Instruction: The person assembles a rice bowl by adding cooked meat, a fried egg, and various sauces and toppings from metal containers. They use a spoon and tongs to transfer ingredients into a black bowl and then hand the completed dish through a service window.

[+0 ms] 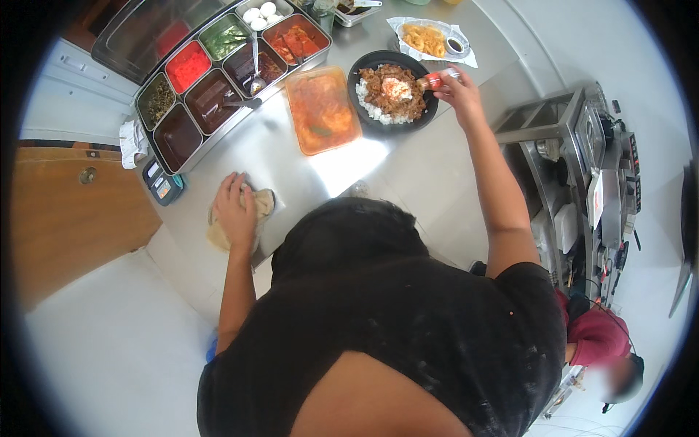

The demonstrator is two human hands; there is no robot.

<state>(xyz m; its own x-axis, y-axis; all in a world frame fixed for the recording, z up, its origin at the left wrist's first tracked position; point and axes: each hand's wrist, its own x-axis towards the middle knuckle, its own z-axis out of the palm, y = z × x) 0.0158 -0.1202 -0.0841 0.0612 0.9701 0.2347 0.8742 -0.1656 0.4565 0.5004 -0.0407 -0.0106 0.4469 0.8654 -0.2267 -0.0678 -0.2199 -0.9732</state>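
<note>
My right hand (461, 93) grips a small bottle (437, 79) with a red label, tilted sideways over a black bowl (431, 111). White rice (371, 108) lies in the bowl under brown saucy meat (413, 106). A white topping (395, 89), speckled with red, sits in the middle; the bottle's mouth is close beside it. Lower left, my left hand (234, 213) is closed over a beige cloth (263, 204) at the steel table's near edge. Left of the bowl stands a rectangular plastic container (324, 116) with orange-red contents.
A steel condiment rack (240, 109) with several filled pans spans the back left. Fried food (424, 41) and a sauce cup (455, 46) sit on lined paper beyond the bowl. A small dark device (164, 183) is at far left. Metal shelving (553, 127) and another person (601, 335) are right.
</note>
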